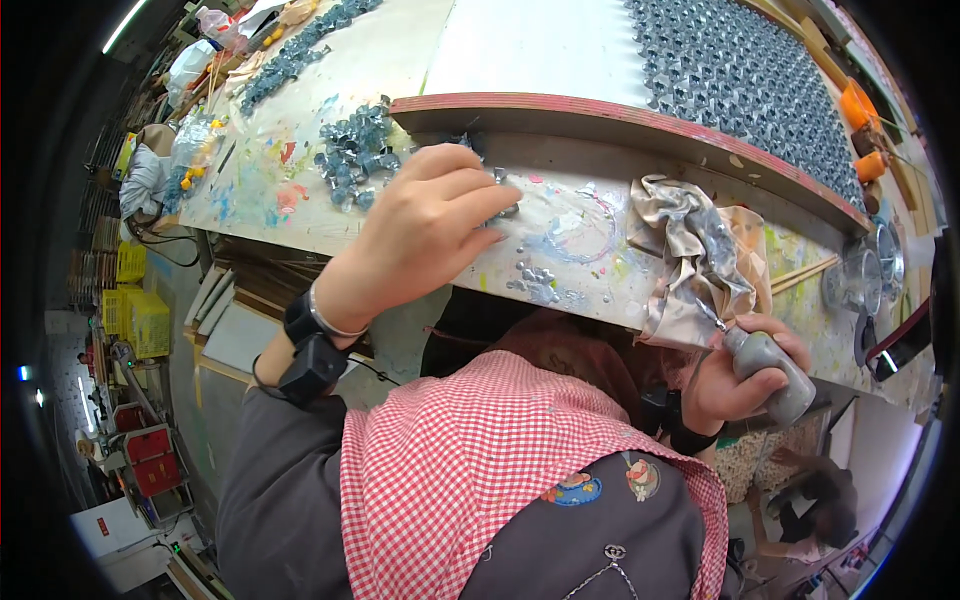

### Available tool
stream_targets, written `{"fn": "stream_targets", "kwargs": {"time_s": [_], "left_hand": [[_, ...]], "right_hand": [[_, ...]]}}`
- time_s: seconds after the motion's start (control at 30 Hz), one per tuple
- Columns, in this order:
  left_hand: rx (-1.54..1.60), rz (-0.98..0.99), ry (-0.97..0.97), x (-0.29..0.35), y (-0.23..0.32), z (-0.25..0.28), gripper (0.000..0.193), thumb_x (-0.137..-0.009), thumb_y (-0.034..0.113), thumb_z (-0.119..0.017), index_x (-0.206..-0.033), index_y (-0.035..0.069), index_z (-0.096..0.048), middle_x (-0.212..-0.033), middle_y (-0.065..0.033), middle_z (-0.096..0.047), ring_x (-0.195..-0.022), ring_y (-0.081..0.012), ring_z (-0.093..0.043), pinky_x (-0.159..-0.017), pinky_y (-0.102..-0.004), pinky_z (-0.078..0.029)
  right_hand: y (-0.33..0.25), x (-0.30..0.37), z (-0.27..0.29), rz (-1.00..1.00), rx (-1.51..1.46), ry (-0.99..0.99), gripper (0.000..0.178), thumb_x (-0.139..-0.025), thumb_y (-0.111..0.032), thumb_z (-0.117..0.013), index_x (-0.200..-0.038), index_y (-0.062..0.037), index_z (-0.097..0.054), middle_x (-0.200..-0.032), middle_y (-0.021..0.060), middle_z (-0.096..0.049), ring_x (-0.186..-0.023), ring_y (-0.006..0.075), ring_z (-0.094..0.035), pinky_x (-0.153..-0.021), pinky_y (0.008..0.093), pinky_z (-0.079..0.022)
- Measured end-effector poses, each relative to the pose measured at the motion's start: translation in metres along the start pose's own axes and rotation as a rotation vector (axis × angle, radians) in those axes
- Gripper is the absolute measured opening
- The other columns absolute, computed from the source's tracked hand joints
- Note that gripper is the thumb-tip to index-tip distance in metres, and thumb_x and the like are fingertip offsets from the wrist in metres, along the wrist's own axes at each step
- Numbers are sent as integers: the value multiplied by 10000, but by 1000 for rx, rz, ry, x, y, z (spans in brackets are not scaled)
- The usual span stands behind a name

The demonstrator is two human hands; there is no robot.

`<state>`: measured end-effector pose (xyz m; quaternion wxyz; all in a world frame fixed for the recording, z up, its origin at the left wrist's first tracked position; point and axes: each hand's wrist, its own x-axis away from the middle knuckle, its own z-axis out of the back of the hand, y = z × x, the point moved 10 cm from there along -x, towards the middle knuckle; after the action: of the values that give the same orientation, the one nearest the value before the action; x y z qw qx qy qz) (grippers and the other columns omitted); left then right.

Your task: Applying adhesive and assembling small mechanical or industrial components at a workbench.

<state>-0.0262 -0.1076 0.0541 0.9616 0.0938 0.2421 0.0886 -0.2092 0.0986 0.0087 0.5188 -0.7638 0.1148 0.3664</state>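
Observation:
My left hand (425, 215) hovers over the near part of the table, thumb apart from the outstretched fingers. Small blue-grey pieces lie close to its fingertips, partly hidden behind them. To its left is a loose pile of the same glossy pieces (355, 155). My right hand (725, 385), at the table's front edge, is wrapped round a grey squeeze bottle (775, 375) with a thin metal nozzle. The nozzle points up and left toward a crumpled, stained cloth (690, 245). Beyond my hands, a white panel (540, 50) carries dense rows of blue-grey pieces (740, 90) on its right.
A red-edged wooden bar (620, 115) runs along the panel's near side. Wooden sticks (805, 272) and a clear cup (858, 280) sit at the right. Another strip of pieces (300, 55) lies far left. Yellow crates (140, 320) stand on the floor. Another person (825, 500) is at lower right.

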Motion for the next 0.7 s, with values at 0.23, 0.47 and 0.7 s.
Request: {"fn": "stream_targets", "kwargs": {"time_s": [0.23,0.47,0.7], "left_hand": [[-156,-93,-145,-13,11,-30,238,-646,-5,-571,-883,6,-593,-775,-75,-585,-791,-248,-528,-745,-338,-422],[50,5,121,-14,0,-26,216,-645,-39,-546,-838,20,-623,-778,-84,-581,-756,-257,-542,-694,-332,-441],[179,263,275,-8,-18,-7,131,-702,-54,-596,-816,10,-600,-826,-120,-624,-750,-253,-613,-654,-296,-488]], "right_hand": [[-2,3,-7,-67,9,-12,468,-872,-462,-385,-974,-5,-384,-732,199,-544,-510,202,-493,-484,241,-411],[4,4,-19,-242,-57,-53,696,-778,-632,-414,-998,27,-379,-832,192,-564,-546,172,-533,-473,238,-447],[15,7,-29,-338,-240,-121,564,-794,-452,-573,-1057,13,-392,-915,219,-561,-620,182,-556,-500,243,-468]]}}
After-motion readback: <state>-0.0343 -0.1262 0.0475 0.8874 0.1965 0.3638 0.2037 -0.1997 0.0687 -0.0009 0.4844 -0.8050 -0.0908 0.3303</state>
